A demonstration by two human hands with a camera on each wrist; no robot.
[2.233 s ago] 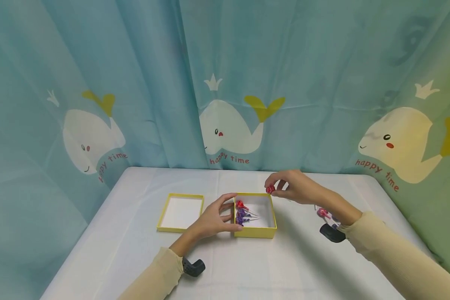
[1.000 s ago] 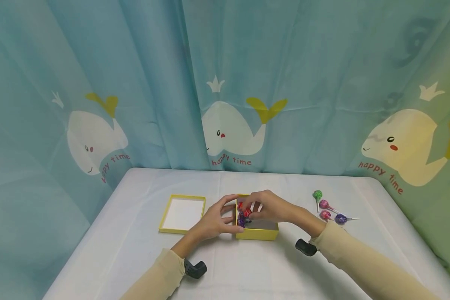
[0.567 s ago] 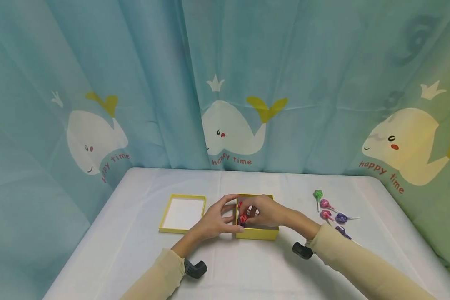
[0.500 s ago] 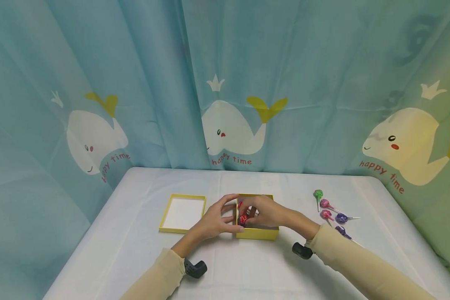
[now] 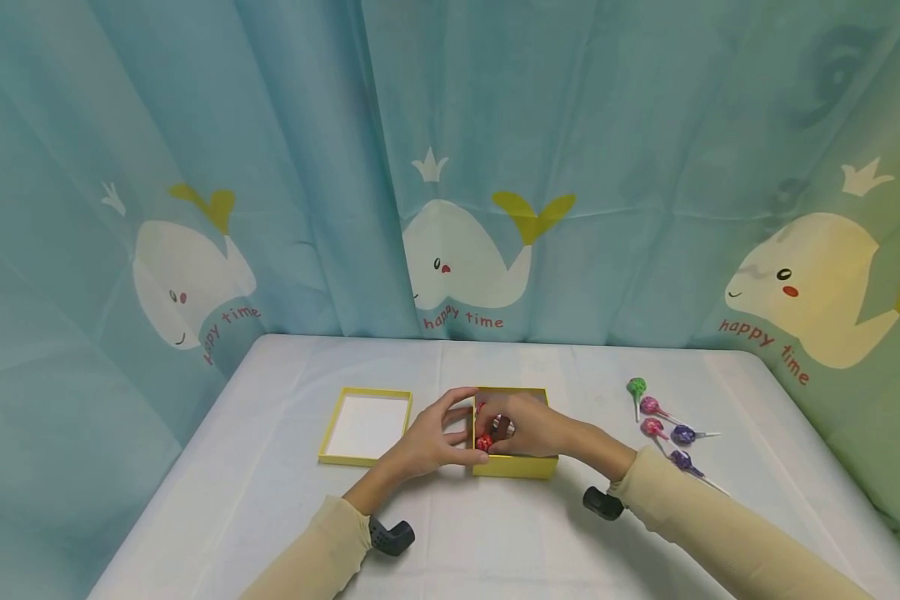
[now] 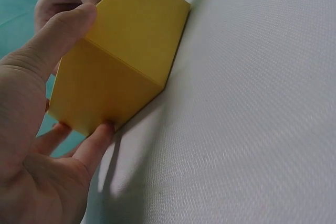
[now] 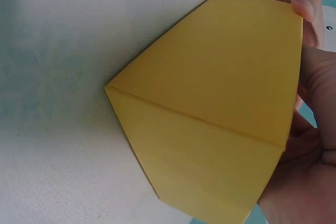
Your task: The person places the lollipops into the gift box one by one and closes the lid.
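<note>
In the head view my left hand point(image 5: 423, 442) holds the left end of a yellow box point(image 5: 516, 467), its thumb at the front corner. The left wrist view shows that thumb near the top edge of the box point(image 6: 126, 40) and the fingertips against its end wall. My right hand point(image 5: 528, 427) reaches down inside the box, fingers curled around a red-wrapped lollipop point(image 5: 483, 442) close to the left wall. Most of the box's inside is hidden behind this hand. From the right wrist, the outer walls of the box point(image 7: 210, 77) cover the held lollipop.
A yellow-rimmed lid point(image 5: 345, 460) lies left of the box, white inside up. Right of the box are several lollipops: a green one point(image 5: 636, 386), pink ones point(image 5: 649, 405) and purple ones point(image 5: 683, 434). A patterned curtain point(image 5: 307, 167) hangs behind the white table point(image 5: 450, 542).
My right hand has brought the red lollipop from above the box's back right corner down inside, toward the front left. My left hand has kept its hold on the box.
</note>
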